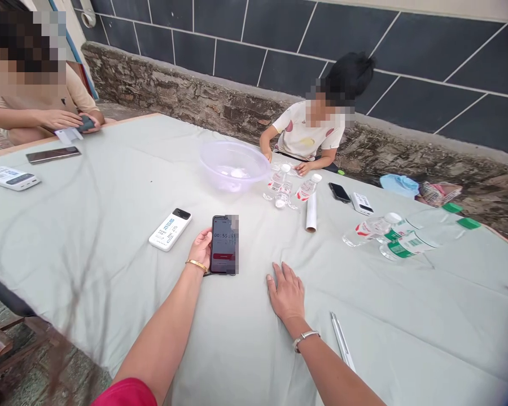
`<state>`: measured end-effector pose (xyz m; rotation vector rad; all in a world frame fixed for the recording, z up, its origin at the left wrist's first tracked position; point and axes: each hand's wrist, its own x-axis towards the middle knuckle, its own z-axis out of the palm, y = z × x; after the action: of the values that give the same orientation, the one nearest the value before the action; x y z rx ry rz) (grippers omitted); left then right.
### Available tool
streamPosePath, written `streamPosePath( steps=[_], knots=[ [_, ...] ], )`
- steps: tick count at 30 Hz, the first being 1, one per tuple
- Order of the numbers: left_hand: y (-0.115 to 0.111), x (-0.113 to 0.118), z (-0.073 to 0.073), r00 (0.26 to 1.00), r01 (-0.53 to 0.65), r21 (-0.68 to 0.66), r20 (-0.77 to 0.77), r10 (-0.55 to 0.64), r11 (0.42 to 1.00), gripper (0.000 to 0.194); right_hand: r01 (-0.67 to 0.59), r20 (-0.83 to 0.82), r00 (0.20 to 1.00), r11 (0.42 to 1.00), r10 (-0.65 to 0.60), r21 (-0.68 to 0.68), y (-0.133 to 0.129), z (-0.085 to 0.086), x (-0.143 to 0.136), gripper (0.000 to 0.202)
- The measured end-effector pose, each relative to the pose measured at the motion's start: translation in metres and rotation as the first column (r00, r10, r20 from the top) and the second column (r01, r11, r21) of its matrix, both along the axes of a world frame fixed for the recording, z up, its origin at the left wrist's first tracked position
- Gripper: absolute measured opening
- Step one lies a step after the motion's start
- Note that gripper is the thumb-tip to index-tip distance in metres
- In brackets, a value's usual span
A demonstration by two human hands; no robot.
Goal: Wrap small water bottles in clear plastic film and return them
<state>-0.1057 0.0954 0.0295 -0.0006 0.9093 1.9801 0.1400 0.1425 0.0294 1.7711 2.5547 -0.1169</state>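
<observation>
My left hand [201,247] grips the left edge of a black phone [223,245], whose screen shows timer digits and a red button. A gold bracelet circles that wrist. To the right, my right hand [287,292] lies palm down on the pale tablecloth [237,338] with its fingers spread and nothing held. A silver bracelet is on that wrist. Left of the phone lies a white power bank [170,229]. Beside my right forearm is a silver pen-like object [342,341].
A translucent purple basin [235,166] stands beyond the phone, near small water bottles [307,188] and a white roll [311,213]. Larger green-capped bottles [406,244] lie at right. Two people sit at the far side, one at left holding a dark object [86,123].
</observation>
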Motion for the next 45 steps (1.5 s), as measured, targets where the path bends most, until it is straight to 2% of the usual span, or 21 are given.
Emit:
streamPosePath(
  steps=[16,25,39,45],
  knots=[
    [-0.0038,0.0001,0.0052,1.000,-0.006,-0.022,0.002,0.007,1.000,0.037,0.007,-0.015,1.000,1.000,-0.007,-0.024,-0.0029,0.0009,-0.0012,0.052],
    [-0.0039,-0.0021,0.0002,1.000,-0.006,-0.004,-0.010,0.006,1.000,0.037,0.013,-0.017,1.000,0.999,-0.014,-0.030,-0.0030,0.0019,-0.0020,0.052],
    [-0.0036,0.0003,0.0048,1.000,-0.008,-0.021,0.013,0.008,1.000,0.038,-0.001,-0.014,1.000,1.000,0.000,-0.020,-0.0038,0.0028,-0.0006,0.053],
    [-0.0033,-0.0010,-0.0002,1.000,-0.002,-0.014,-0.029,0.001,1.000,0.035,0.001,-0.009,1.000,1.000,-0.001,-0.014,-0.0027,-0.0001,-0.0004,0.052]
  ],
)
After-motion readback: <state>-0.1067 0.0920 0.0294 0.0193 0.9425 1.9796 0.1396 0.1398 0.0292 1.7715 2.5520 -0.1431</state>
